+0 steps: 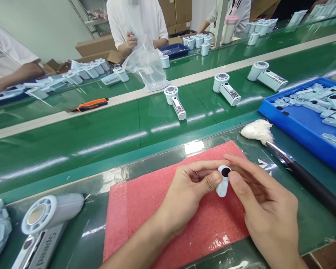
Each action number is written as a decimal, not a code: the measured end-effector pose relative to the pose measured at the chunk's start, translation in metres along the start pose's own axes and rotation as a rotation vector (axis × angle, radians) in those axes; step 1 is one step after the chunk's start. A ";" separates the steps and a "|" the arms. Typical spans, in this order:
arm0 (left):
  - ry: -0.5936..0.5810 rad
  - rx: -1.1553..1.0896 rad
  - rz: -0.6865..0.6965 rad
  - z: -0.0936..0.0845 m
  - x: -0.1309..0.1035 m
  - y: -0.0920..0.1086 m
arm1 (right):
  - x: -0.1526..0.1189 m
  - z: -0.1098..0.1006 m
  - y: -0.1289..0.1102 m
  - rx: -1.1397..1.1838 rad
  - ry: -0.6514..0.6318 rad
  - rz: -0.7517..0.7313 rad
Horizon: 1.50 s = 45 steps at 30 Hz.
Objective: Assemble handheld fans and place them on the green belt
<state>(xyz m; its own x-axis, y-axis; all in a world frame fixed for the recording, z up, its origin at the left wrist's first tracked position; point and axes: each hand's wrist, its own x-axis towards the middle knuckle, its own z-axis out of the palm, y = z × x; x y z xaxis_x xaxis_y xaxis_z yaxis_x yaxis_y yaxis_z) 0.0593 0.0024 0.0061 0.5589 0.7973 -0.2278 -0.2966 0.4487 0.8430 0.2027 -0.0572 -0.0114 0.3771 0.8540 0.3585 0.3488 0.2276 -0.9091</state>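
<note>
Between my two hands, above a red foam mat (145, 209), is a small light-blue plastic cover (221, 188) with a black round spot near its top end. My left hand (189, 186) pinches its left edge between thumb and fingers. From the other side, my right hand (264, 201) has its thumb at the black spot and its index finger behind the top. A light-blue handheld fan (56, 213) with "Speed" lettering lies left of the mat. Right of the mat rests a hammer (299, 168) whose head is wrapped in white material.
A blue tray (299, 130) of light-blue parts stands at the right. Several fans, one of them a small fan (175, 102), lie on the green conveyor belt (114, 145). Orange-handled pliers (92, 105) rest on the divider. Across, a person (137, 30) handles a clear bag (147, 65).
</note>
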 end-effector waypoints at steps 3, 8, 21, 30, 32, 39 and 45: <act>0.005 -0.017 0.005 0.000 0.000 -0.001 | 0.000 0.001 0.001 0.007 -0.006 0.010; 0.016 -0.016 0.035 0.004 0.000 -0.001 | 0.000 0.003 -0.002 0.026 0.071 0.003; 0.311 0.737 0.803 0.012 -0.015 -0.012 | 0.004 -0.006 0.002 0.167 -0.074 0.037; 0.295 0.881 0.853 0.010 -0.019 -0.018 | 0.012 -0.002 -0.001 0.389 -0.136 0.235; 0.306 0.894 0.906 0.010 -0.016 -0.022 | 0.013 -0.001 -0.004 0.406 -0.124 0.273; 0.325 0.848 1.051 0.009 -0.009 -0.023 | 0.010 -0.002 0.000 0.407 -0.123 0.349; 0.198 0.428 0.584 0.014 -0.013 -0.010 | 0.003 -0.004 0.004 0.268 -0.014 0.264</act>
<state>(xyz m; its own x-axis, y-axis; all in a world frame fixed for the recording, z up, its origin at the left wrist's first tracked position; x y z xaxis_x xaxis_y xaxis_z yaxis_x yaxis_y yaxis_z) 0.0663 -0.0181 0.0071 0.2411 0.9335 0.2655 -0.1523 -0.2338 0.9603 0.2088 -0.0557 -0.0132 0.4118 0.9054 0.1028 0.0036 0.1112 -0.9938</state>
